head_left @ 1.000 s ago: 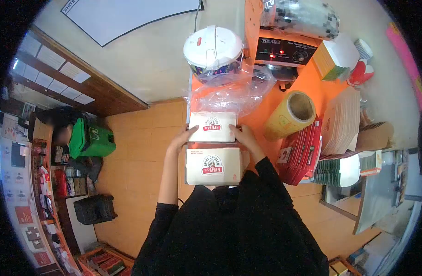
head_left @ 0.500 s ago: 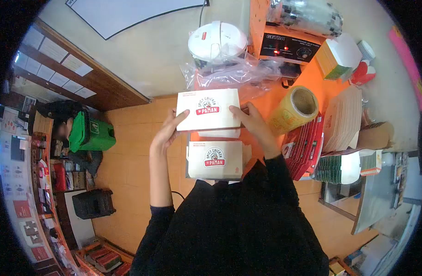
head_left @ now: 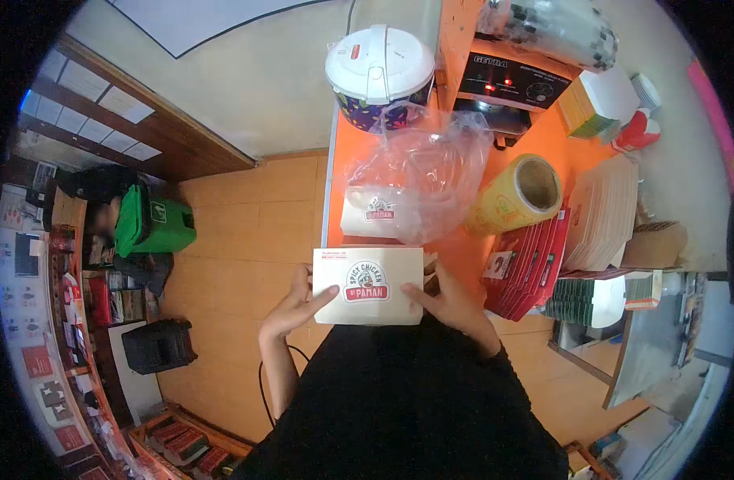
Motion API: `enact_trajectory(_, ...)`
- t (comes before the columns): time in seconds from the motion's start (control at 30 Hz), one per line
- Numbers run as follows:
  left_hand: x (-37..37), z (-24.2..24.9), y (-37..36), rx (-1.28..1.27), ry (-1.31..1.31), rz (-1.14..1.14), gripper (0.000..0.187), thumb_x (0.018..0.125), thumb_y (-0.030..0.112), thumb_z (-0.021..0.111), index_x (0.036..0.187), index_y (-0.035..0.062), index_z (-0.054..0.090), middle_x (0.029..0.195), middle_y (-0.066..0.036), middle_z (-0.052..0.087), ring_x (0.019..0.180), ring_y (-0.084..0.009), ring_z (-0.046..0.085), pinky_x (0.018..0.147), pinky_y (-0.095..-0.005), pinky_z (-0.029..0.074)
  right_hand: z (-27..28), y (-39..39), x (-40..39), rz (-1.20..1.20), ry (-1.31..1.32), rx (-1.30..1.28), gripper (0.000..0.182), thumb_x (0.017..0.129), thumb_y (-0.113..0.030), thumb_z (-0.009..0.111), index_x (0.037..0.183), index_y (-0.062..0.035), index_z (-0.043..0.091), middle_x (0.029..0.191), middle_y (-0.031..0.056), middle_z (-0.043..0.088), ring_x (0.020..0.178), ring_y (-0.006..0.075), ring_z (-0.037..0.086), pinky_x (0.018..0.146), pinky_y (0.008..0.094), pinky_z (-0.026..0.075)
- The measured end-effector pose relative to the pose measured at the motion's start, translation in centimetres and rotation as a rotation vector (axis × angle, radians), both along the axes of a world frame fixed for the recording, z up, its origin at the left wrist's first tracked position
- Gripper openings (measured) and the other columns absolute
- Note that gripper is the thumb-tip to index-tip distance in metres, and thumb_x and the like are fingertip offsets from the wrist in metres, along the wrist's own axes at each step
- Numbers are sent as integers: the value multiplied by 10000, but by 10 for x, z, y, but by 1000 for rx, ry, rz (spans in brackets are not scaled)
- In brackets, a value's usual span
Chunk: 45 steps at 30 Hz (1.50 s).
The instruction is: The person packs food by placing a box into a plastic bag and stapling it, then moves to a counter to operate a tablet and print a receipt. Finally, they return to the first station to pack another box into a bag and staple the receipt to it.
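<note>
Between my two hands is a cream cardboard food box (head_left: 368, 312), printed with a red and black "Spicy Chicken" logo, close in front of my body. My left hand (head_left: 299, 306) grips its left side with the thumb on top. My right hand (head_left: 451, 308) holds the right side the same way. Just beyond it, a second cream box (head_left: 379, 214) lies on the orange table (head_left: 332, 192), partly covered by a clear plastic bag (head_left: 431, 168). Whatever lies beneath the held box is hidden.
A white-lidded rice cooker (head_left: 379, 68) and a black control panel (head_left: 515, 80) stand at the back. To the right are a yellow roll (head_left: 503, 200), red folded cartons (head_left: 523, 260) and stacked pale cartons (head_left: 599, 212). A green bin (head_left: 155, 224) is on the left floor.
Both hands have brought the held box down towards my body, over where another box showed. The box by the plastic bag is now uncovered, and the rice cooker shows more fully.
</note>
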<state>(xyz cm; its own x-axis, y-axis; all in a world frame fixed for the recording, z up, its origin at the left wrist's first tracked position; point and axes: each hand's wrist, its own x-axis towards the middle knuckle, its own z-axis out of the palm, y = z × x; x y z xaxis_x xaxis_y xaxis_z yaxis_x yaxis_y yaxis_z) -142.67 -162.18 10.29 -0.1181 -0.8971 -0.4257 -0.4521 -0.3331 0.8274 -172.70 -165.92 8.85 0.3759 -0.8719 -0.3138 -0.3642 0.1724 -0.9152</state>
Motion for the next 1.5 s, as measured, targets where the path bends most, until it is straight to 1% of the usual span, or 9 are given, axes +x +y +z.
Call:
enact_trajectory(0.23,34,-23,-61,165,111,228,557,909,457,586,1244,33,450,1214,-152,500,1091,-205,496,936,-325,402,-137,-82,-36,40,161,-215,285,919,-224,473,1017,10,605,954,175,637,928,293,608,858,412,463)
enact_trajectory(0.33,62,-146,-119,74,243,115,528,914,416,590,1256,23,504,1173,-144,567,1005,-191,569,876,-302,454,-198,-126,-9,170,169,-59,211,854,-142,533,994,-6,612,917,167,632,930,293,594,828,422,470)
enact_trajectory(0.53,-14,-66,-143,177,26,217,476,890,347,637,1121,-66,580,873,-90,653,801,-168,655,721,-275,536,-205,-137,16,-131,130,-266,227,819,-131,597,1004,1,605,856,134,638,773,248,623,671,383,514)
enact_trajectory(0.63,15,-138,-148,192,158,326,459,869,314,665,1041,-106,596,879,-118,648,776,-176,663,697,-278,547,-164,-132,23,-216,-21,-125,231,826,-134,608,1007,10,600,832,119,642,726,241,624,629,388,511)
enact_trajectory(0.7,-6,-69,-146,161,31,353,427,861,282,672,1004,-114,604,858,-131,647,751,-184,670,671,-272,548,-139,-132,25,-239,-108,14,235,831,-135,615,1010,16,597,816,109,644,694,236,625,601,391,509)
enact_trajectory(1.03,35,-117,-191,53,331,400,300,931,319,536,961,46,655,814,-53,644,715,-108,630,646,-226,492,-119,-181,24,-335,173,-360,304,898,-269,557,959,17,639,816,243,657,659,306,674,621,411,517)
enact_trajectory(1.17,20,-97,-185,-31,395,456,286,937,242,537,1091,13,613,847,-49,634,790,-117,635,727,-232,498,-112,-185,29,-334,-25,-159,338,925,-277,533,920,40,652,803,209,666,582,263,656,586,387,507)
enact_trajectory(1.27,18,-101,-182,-93,387,393,327,933,196,541,1185,-10,566,855,-42,612,807,-126,637,756,-245,504,-93,-181,25,-273,-71,-210,360,979,-301,478,1017,11,653,649,27,578,557,99,561,512,246,459)
enact_trajectory(1.5,29,-121,-185,-97,312,334,338,928,253,538,1187,40,584,836,-20,562,809,-130,601,756,-272,505,-87,-178,18,-342,-102,-178,291,911,-227,540,966,34,656,783,141,659,623,233,626,600,360,500)
